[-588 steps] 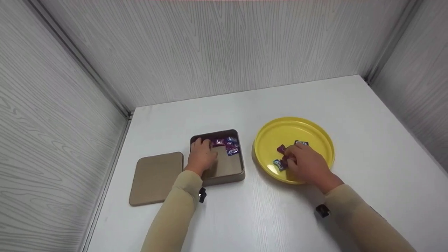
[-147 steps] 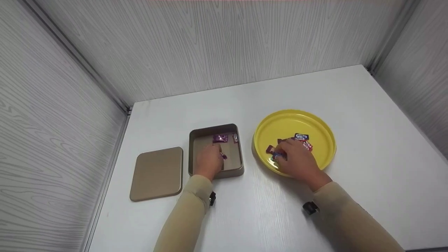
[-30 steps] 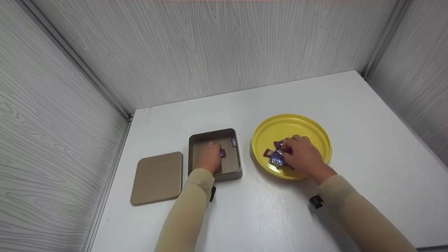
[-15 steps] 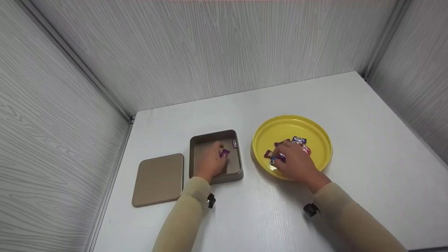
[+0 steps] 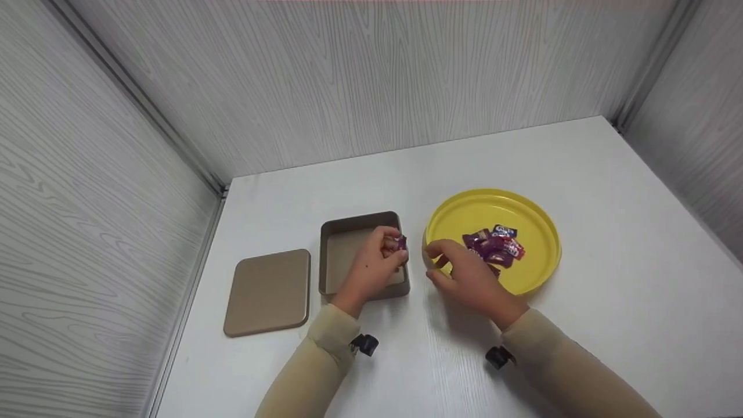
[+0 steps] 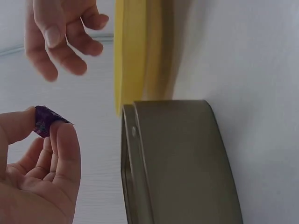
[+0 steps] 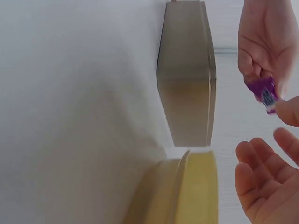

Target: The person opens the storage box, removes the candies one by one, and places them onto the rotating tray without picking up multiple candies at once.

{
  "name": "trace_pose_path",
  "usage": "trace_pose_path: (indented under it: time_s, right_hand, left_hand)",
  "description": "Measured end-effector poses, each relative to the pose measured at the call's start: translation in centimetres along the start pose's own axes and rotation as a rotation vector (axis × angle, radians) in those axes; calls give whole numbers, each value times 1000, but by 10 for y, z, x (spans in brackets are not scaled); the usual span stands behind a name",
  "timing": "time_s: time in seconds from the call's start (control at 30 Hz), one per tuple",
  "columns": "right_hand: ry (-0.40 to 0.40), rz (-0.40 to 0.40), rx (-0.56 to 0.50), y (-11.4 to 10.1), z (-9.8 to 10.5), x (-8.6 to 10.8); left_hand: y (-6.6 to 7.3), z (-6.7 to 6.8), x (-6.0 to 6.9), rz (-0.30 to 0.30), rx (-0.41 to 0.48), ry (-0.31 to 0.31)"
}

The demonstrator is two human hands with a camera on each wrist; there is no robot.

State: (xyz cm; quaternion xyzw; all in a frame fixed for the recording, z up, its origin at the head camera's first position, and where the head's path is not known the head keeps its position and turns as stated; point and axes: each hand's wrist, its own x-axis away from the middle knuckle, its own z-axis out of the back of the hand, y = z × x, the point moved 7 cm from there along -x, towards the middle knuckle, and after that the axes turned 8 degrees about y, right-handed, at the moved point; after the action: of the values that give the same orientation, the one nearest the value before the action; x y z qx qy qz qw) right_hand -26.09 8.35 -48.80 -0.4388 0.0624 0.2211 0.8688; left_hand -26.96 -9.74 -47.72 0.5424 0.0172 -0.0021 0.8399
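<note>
My left hand pinches a purple-wrapped candy between thumb and fingers, above the right rim of the square brown tin. The same candy shows clear of the tin in the left wrist view. My right hand hovers at the near left rim of the round yellow tray, thumb and fingers spread with nothing between them. In the left wrist view it is apart from the candy. Several wrapped candies, purple, blue and red, lie heaped in the tray, partly hidden by my right hand.
Left of the tin, a flat brown lid lies on the white table. The tin and tray stand side by side with a narrow gap. Pale wood-grain panels close off the back and sides.
My left hand has lifted a candy from the tin and moved right. My right hand has drawn left off the heap, uncovering more candies. Compared with 19.6 s ago, fewer candies show in the tin.
</note>
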Motion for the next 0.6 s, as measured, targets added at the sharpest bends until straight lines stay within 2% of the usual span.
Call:
trace_pose_path:
  time_s: [0.1,0.23,0.43,0.6]
  right_hand:
    - [40,-11,-40,-6,2,0]
    - [81,10,-51,-12,5,0]
    - [96,30,-4,-12,6,2]
    - [116,47,49,-8,7,4]
  left_hand:
    - [12,-9,4,-27,32,-35]
    - [21,-20,8,-49,31,-75]
    - [23,-29,11,-56,-31,-90]
    - [20,-38,12,-36,-89,-83]
